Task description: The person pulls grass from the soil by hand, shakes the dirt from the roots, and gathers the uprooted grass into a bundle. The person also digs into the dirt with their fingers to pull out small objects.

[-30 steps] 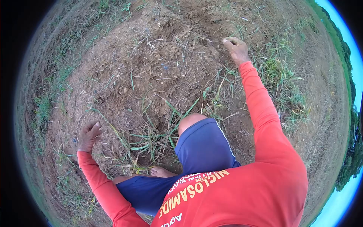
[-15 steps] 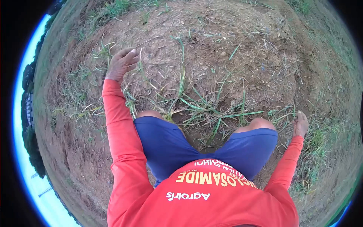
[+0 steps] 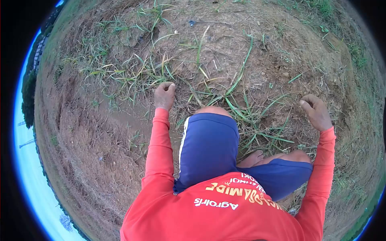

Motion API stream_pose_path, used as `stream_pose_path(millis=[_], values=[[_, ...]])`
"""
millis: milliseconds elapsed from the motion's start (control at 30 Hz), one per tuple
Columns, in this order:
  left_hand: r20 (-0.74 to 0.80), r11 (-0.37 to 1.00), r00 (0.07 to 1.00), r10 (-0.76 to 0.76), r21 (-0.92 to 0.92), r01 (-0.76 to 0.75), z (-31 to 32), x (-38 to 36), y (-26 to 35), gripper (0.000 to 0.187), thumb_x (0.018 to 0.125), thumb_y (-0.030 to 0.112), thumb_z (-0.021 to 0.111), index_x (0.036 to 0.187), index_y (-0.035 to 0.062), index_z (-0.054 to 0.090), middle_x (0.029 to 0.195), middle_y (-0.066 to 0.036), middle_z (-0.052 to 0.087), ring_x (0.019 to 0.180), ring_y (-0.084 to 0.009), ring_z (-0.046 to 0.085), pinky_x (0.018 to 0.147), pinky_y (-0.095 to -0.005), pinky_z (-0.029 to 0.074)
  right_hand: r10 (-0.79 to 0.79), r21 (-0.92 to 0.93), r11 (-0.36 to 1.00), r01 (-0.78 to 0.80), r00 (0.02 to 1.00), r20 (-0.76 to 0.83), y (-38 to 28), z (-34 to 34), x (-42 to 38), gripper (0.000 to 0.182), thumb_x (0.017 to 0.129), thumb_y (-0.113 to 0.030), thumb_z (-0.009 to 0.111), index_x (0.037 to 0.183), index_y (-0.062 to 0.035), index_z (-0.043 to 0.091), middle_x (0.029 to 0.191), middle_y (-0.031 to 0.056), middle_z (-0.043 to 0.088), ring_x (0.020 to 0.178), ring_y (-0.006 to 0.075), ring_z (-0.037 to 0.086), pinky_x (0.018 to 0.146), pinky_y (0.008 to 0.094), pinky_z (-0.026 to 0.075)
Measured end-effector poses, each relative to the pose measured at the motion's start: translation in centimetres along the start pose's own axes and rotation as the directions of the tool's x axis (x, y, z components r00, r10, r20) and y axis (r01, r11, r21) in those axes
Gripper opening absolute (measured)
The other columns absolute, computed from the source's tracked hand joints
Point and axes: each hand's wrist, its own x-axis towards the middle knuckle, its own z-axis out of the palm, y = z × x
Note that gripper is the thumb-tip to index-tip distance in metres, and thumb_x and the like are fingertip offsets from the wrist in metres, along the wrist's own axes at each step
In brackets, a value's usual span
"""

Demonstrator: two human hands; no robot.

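Beyond the blue shorts (image 3: pixel 211 144), to their left, the left hand (image 3: pixel 164 96), looser half a second ago, now curls narrow beside grass (image 3: pixel 161 74). Nearer than the shorts, the red shirt (image 3: pixel 225 221) reads "Agro" and "AMIDE"; beyond them, rightward, the right hand (image 3: pixel 317 112) has a narrow grip too, and I can't tell whether either holds anything.

Could not tell full from empty in the curled left hand (image 3: pixel 165 96) or the right hand (image 3: pixel 318 114). Saw the red shirt (image 3: pixel 237 217) cut off at the bottom edge and one foot (image 3: pixel 251 159) partly hidden behind the blue shorts (image 3: pixel 213 142). Found the blue scrap (image 3: pixel 192 23) too small to identify.
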Motion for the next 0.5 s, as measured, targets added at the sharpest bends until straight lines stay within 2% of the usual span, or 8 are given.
stream_pose_path(millis=[100, 167, 267, 333, 400, 433, 500], values=[[0.046, 0.986, 0.985, 0.167, -0.01, -0.167, 4.0, 1.3, 3.9, 0.022, 0.091, 0.02, 0.07, 0.101, 0.0007, 0.075, 0.083, -0.007, 0.074, 0.075, -0.0141, 0.069, 0.072, -0.0304, 0.055, -0.104, -0.094, 0.99, 0.11, 0.992, 0.066, -5.3, 0.2, -0.2, 0.025, 0.094, -0.023, 0.065, 0.102, 0.0011, 0.069, 0.085, 0.014, 0.067, 0.083, 0.0285, 0.065, 0.077, 0.0406, 0.05], [0.166, 0.928, 0.914, 0.371, -0.019, -0.373, 7.2, 1.8, 8.6, 0.021, 0.09, 0.021, 0.071, 0.098, 0.0029, 0.076, 0.085, -0.011, 0.075, 0.076, -0.0186, 0.071, 0.073, -0.0331, 0.056, -0.135, -0.142, 0.979, 0.149, 0.985, 0.106, -8.4, 0.8, -0.7, 0.026, 0.093, -0.023, 0.065, 0.103, 0.0004, 0.069, 0.091, 0.0189, 0.069, 0.089, 0.0363, 0.067, 0.081, 0.0443, 0.051], [0.346, 0.834, 0.781, 0.519, -0.007, -0.552, 12.7, 3.9, 14.9, 0.022, 0.089, 0.025, 0.07, 0.098, 0.0056, 0.077, 0.088, -0.013, 0.075, 0.08, -0.029, 0.073, 0.076, -0.0392, 0.057, -0.128, -0.213, 0.967, 0.138, 0.99, 0.06, -11.0, 3.2, -2.0, 0.029, 0.092, -0.025, 0.065, 0.104, 0.0006, 0.07, 0.095, 0.0217, 0.069, 0.094, 0.0401, 0.067, 0.082, 0.0458, 0.051], [0.446, 0.799, 0.734, 0.512, 0.066, -0.598, 16.4, 6.0, 17.7, 0.026, 0.09, 0.03, 0.068, 0.104, 0.0101, 0.078, 0.098, -0.015, 0.075, 0.094, -0.0319, 0.072, 0.085, -0.0428, 0.056, -0.093, -0.078, 0.992, 0.102, 0.99, 0.106, -10.8, 4.8, -1.9, 0.03, 0.092, -0.027, 0.064, 0.104, 0.0003, 0.069, 0.096, 0.0221, 0.07, 0.094, 0.0403, 0.067, 0.082, 0.0467, 0.051], [0.434, 0.662, 0.63, 0.645, 0.096, -0.744, 20.6, 7.9, 19.1, 0.029, 0.09, 0.032, 0.069, 0.109, 0.0109, 0.077, 0.105, -0.017, 0.073, 0.104, -0.0319, 0.069, 0.091, -0.0428, 0.054, -0.076, 0.028, 0.997, 0.073, 0.985, 0.154, -8.8, 6.4, -1.4, 0.032, 0.092, -0.029, 0.064, 0.104, 0.0, 0.069, 0.095, 0.0231, 0.07, 0.093, 0.0423, 0.067, 0.082, 0.0495, 0.051], [0.429, 0.582, 0.569, 0.702, 0.116, -0.805, 21.7, 7.9, 19.8, 0.031, 0.091, 0.033, 0.069, 0.111, 0.0113, 0.077, 0.108, -0.017, 0.072, 0.109, -0.0319, 0.068, 0.095, -0.0428, 0.053, -0.056, -0.056, 0.996, 0.065, 0.987, 0.148, -7.6, 7.2, -1.0, 0.032, 0.092, -0.029, 0.064, 0.105, -0.0001, 0.069, 0.096, 0.0235, 0.07, 0.094, 0.0427, 0.067, 0.082, 0.05, 0.052], [0.432, 0.599, 0.607, 0.667, 0.173, -0.782, 23.2, 7.2, 20.9, 0.032, 0.09, 0.034, 0.07, 0.113, 0.0121, 0.076, 0.11, -0.018, 0.069, 0.113, -0.0318, 0.065, 0.098, -0.0428, 0.052, -0.009, -0.216, 0.976, 0.038, 0.991, 0.136, -5.9, 8.1, -0.5, 0.032, 0.092, -0.028, 0.064, 0.106, -0.0002, 0.069, 0.098, 0.0242, 0.071, 0.095, 0.0435, 0.067, 0.084, 0.0508, 0.052]])
